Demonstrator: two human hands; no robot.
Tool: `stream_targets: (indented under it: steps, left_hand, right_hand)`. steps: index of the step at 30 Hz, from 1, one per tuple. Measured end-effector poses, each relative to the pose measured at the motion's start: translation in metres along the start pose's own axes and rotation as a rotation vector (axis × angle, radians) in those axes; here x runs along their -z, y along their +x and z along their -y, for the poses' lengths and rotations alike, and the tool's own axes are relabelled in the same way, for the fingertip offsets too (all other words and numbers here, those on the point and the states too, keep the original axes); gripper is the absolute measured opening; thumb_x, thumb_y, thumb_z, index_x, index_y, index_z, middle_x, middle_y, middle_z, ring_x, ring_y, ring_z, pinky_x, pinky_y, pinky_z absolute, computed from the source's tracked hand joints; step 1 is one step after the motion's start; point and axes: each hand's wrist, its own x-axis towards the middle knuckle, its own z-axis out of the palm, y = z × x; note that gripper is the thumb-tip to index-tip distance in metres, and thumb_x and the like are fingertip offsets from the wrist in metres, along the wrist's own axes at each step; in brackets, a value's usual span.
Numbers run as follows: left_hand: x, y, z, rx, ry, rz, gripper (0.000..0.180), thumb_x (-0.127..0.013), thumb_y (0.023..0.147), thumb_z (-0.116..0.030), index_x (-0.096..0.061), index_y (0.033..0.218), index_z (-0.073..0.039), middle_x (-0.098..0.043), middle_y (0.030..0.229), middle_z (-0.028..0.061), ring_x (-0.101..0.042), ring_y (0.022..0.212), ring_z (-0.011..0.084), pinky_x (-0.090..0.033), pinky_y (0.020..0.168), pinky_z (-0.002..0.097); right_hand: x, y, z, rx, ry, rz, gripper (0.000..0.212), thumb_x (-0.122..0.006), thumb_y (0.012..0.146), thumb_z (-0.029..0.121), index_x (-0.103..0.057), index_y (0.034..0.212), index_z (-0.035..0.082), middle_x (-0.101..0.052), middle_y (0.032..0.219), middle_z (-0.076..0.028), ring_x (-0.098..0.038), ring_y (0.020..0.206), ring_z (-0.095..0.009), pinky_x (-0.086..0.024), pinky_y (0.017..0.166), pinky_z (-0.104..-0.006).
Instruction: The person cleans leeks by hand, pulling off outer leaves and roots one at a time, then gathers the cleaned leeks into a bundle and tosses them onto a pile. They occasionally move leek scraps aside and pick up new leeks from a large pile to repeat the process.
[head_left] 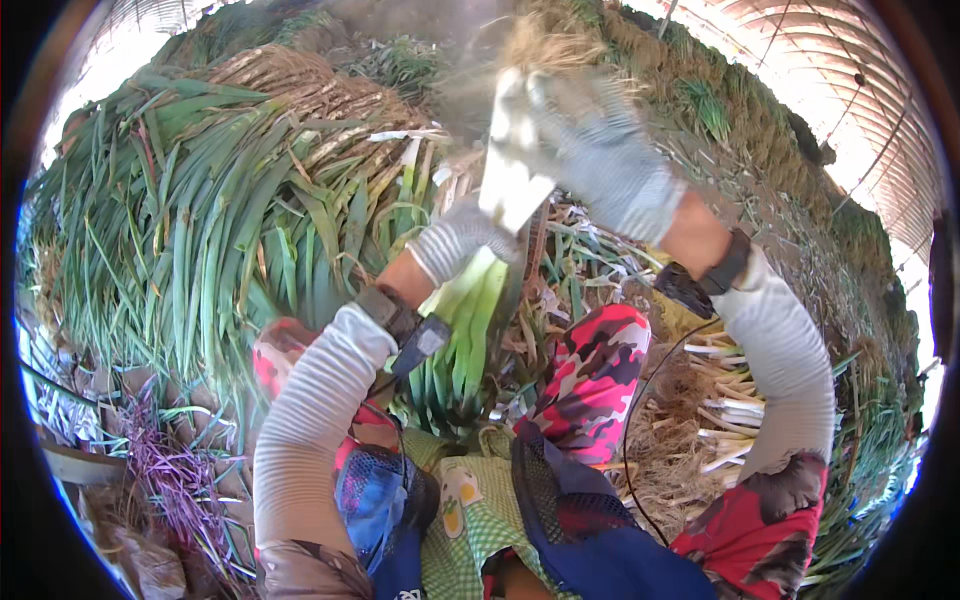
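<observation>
My left hand [462, 243], in a pale ribbed glove, is closed round a bunch of green onions [468, 312] at about the middle of its length. The green leaves hang down between my knees, and the white stems point up and away, with a shaggy tuft of tan roots [550, 40] at the far end. Beside the white stems is my right hand [605, 160], also gloved. Its fingers are smeared by motion, so I cannot tell whether they grip the stems. Each wrist carries a black strapped device.
A big heap of green onions [190, 210] lies at the left, roots toward the back. Trimmed white-stemmed onions [735, 415] lie by my right knee. Purple strands [175, 475] lie at lower left. Another long onion pile [800, 200] runs along the right under an arched roof.
</observation>
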Motion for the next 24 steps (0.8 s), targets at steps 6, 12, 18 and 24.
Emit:
stream_targets:
  steps: [6, 12, 18, 24]
  left_hand:
    - [-0.038, -0.009, -0.053, 0.039, -0.153, 0.276, 0.052, -0.069, 0.059, 0.000, -0.051, 0.108, 0.000, -0.058, 0.092, 0.0051, -0.058, 0.079, 0.0149, -0.048, 0.072, 0.0268]
    - [-0.006, -0.021, -0.002, 0.294, 0.251, 0.489, 0.081, -0.073, 0.065, -0.011, -0.031, 0.133, 0.002, -0.049, 0.120, 0.0065, -0.047, 0.102, 0.0120, -0.042, 0.084, 0.0257]
    - [0.152, -0.038, 0.107, 0.410, 0.607, -0.094, 0.036, -0.060, 0.069, -0.006, -0.057, 0.104, 0.000, -0.062, 0.090, 0.0089, -0.059, 0.081, 0.0197, -0.046, 0.074, 0.0271]
    - [0.248, -0.032, 0.201, 0.369, 0.235, -0.400, 0.018, -0.058, 0.079, -0.004, -0.057, 0.096, 0.001, -0.059, 0.069, 0.0095, -0.053, 0.046, 0.0167, -0.044, 0.040, 0.0274]
  right_hand:
    - [-0.011, -0.008, -0.025, 0.294, -0.101, 0.310, 0.018, -0.054, 0.072, 0.016, -0.058, 0.090, 0.013, -0.056, 0.079, -0.004, -0.056, 0.083, -0.021, -0.042, 0.081, -0.0359]
    - [0.048, -0.075, -0.087, 0.219, -0.305, 0.361, 0.016, -0.056, 0.071, 0.017, -0.058, 0.087, 0.013, -0.056, 0.079, -0.005, -0.056, 0.081, -0.022, -0.044, 0.073, -0.0350]
    - [0.195, -0.212, -0.140, -0.640, -0.675, 0.900, 0.025, -0.059, 0.071, 0.017, -0.056, 0.094, 0.010, -0.061, 0.080, -0.010, -0.060, 0.082, -0.030, -0.047, 0.072, -0.0405]
    - [0.358, -0.462, -0.021, -1.837, -1.022, 1.017, 0.046, -0.060, 0.073, 0.030, -0.050, 0.109, 0.003, -0.061, 0.090, -0.023, -0.061, 0.083, -0.035, -0.049, 0.071, -0.0451]
